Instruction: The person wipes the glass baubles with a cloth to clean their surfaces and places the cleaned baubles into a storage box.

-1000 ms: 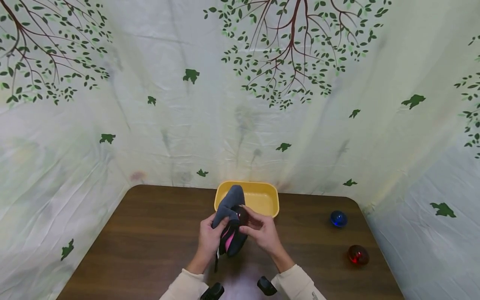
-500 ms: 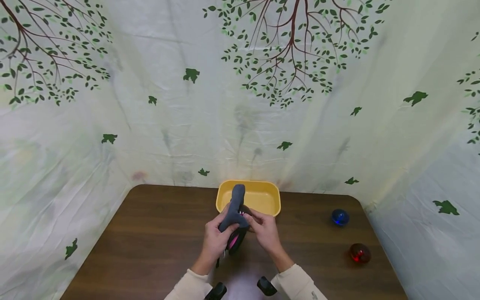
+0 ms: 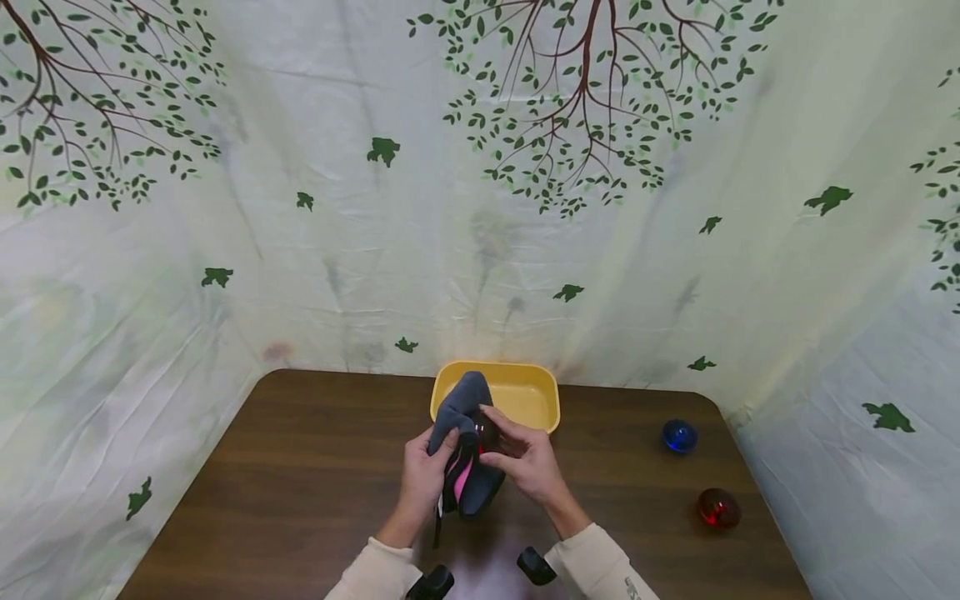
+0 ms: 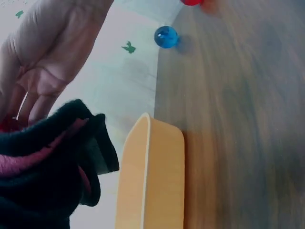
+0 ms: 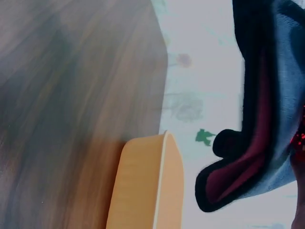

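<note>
Both of my hands are raised over the table just in front of the yellow tray: my left hand grips the grey, pink-lined cloth pouch, while my right hand pinches a dark red ball at its mouth. I judge I'm mid-way through working the ball against the cloth. Next calls for a steady left-hand grip; the blue ball and red ball lie well right of the tray.
</note>
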Available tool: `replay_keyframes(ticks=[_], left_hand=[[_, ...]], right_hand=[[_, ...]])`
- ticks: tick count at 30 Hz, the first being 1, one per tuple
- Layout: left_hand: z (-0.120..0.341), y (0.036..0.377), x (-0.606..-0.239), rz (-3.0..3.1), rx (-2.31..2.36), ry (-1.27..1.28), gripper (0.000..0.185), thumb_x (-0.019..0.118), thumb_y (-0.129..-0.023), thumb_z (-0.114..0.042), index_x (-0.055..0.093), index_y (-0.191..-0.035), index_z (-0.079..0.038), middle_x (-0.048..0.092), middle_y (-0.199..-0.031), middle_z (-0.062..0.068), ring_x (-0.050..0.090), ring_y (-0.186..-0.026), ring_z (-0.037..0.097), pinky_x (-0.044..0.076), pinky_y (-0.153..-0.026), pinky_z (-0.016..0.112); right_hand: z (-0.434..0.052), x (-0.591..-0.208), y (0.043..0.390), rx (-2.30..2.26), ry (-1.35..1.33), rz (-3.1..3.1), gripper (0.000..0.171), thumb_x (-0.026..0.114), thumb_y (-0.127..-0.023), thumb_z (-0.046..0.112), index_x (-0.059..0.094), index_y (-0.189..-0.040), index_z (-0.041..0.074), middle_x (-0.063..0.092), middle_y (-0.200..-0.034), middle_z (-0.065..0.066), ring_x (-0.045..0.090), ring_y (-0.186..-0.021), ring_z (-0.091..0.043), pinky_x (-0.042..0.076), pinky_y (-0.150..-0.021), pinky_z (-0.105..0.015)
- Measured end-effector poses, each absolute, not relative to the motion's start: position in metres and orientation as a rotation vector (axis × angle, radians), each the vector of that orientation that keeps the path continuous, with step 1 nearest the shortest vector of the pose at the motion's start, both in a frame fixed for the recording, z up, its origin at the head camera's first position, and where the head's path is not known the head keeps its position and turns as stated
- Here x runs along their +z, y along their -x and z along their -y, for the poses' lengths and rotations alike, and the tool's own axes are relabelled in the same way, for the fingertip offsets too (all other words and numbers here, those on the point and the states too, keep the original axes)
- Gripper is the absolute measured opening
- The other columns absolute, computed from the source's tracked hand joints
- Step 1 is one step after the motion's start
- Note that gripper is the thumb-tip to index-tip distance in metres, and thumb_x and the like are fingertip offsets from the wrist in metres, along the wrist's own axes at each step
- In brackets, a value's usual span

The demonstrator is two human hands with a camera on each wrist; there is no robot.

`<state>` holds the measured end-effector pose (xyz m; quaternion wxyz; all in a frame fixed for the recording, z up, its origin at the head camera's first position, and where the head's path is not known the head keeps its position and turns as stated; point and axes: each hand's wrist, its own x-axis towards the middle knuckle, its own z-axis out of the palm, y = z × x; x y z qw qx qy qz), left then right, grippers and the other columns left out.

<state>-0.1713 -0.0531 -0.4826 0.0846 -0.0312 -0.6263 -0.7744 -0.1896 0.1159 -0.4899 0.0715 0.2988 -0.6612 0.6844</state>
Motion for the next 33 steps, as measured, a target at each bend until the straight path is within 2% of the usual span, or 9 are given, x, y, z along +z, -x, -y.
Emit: replay_keyframes(ticks=[3, 6, 11, 15, 19, 23, 27, 30, 33], left_hand=[[0.055, 0.170, -0.483, 1.878, -2.328, 0.125, 0.029, 0.064, -0.091, -0.002, 0.058, -0.107, 0.021, 0.070, -0.083, -0.004, 0.066, -0.078, 0.009, 0.055, -0.074, 0.023], [0.057, 0.169, -0.484, 1.898, -2.274, 0.210, 0.034, 0.067, -0.086, 0.004, 0.058, -0.114, 0.020, 0.072, -0.096, 0.006, 0.066, -0.085, 0.008, 0.055, -0.077, 0.022], [0.057, 0.172, -0.482, 1.971, -2.050, 0.411, 0.050, 0.071, -0.081, 0.007, 0.055, -0.128, 0.009, 0.058, -0.126, 0.021, 0.058, -0.113, 0.010, 0.046, -0.093, 0.018], [0.057, 0.172, -0.480, 2.000, -1.948, 0.450, 0.050, 0.071, -0.081, 0.006, 0.057, -0.129, 0.003, 0.055, -0.131, 0.021, 0.052, -0.121, 0.016, 0.040, -0.098, 0.017], [0.056, 0.172, -0.477, 1.980, -2.021, 0.289, 0.037, 0.068, -0.085, 0.005, 0.062, -0.121, 0.009, 0.066, -0.115, 0.021, 0.063, -0.103, 0.011, 0.049, -0.087, 0.017], [0.057, 0.173, -0.474, 1.868, -2.266, 0.127, 0.028, 0.062, -0.090, 0.004, 0.057, -0.113, 0.020, 0.071, -0.091, 0.006, 0.065, -0.083, 0.007, 0.054, -0.077, 0.021], [0.058, 0.173, -0.475, 1.839, -2.390, 0.085, 0.026, 0.059, -0.093, 0.003, 0.057, -0.111, 0.020, 0.069, -0.083, -0.007, 0.066, -0.080, 0.007, 0.055, -0.076, 0.022], [0.058, 0.172, -0.477, 1.836, -2.408, 0.109, 0.020, 0.059, -0.093, 0.001, 0.061, -0.106, 0.017, 0.069, -0.081, -0.007, 0.066, -0.077, 0.007, 0.055, -0.073, 0.022], [0.057, 0.171, -0.479, 1.850, -2.387, 0.180, 0.020, 0.061, -0.092, 0.001, 0.061, -0.105, 0.017, 0.069, -0.083, -0.005, 0.066, -0.078, 0.008, 0.055, -0.073, 0.022]], right_hand=[[-0.115, -0.489, 0.188, 2.056, -0.821, 2.025, 0.057, 0.072, -0.078, -0.010, 0.050, -0.131, -0.013, 0.052, -0.130, -0.031, 0.060, -0.112, -0.025, 0.051, -0.089, -0.036], [-0.112, -0.487, 0.186, 2.119, -0.640, 2.080, 0.052, 0.070, -0.081, -0.007, 0.052, -0.129, -0.012, 0.055, -0.126, -0.030, 0.061, -0.108, -0.025, 0.053, -0.085, -0.033], [-0.108, -0.480, 0.184, 2.280, -0.342, 2.134, 0.040, 0.066, -0.091, 0.013, 0.059, -0.125, -0.008, 0.064, -0.113, -0.027, 0.069, -0.094, -0.025, 0.057, -0.075, -0.034], [-0.108, -0.477, 0.184, 2.320, -0.363, 2.157, 0.040, 0.063, -0.094, 0.020, 0.061, -0.123, -0.007, 0.066, -0.109, -0.027, 0.070, -0.089, -0.023, 0.057, -0.074, -0.036], [-0.113, -0.478, 0.186, 2.300, -0.608, 2.165, 0.043, 0.060, -0.095, 0.006, 0.049, -0.134, -0.009, 0.057, -0.126, -0.029, 0.062, -0.109, -0.027, 0.053, -0.087, -0.034], [-0.118, -0.477, 0.186, 2.100, -0.758, 2.176, 0.053, 0.067, -0.086, -0.006, 0.048, -0.135, -0.009, 0.055, -0.130, -0.027, 0.060, -0.112, -0.035, 0.051, -0.089, -0.036], [-0.119, -0.463, 0.181, 1.854, -0.821, 2.143, 0.055, 0.076, -0.077, -0.005, 0.056, -0.128, -0.010, 0.058, -0.126, -0.027, 0.061, -0.108, -0.037, 0.054, -0.083, -0.043], [-0.118, -0.455, 0.177, 1.772, -0.868, 2.104, 0.056, 0.077, -0.074, -0.007, 0.056, -0.125, -0.013, 0.058, -0.125, -0.028, 0.061, -0.110, -0.033, 0.055, -0.081, -0.044], [-0.116, -0.453, 0.175, 1.799, -0.827, 2.089, 0.052, 0.074, -0.075, -0.010, 0.056, -0.123, -0.016, 0.059, -0.120, -0.031, 0.065, -0.103, -0.026, 0.055, -0.080, -0.041]])
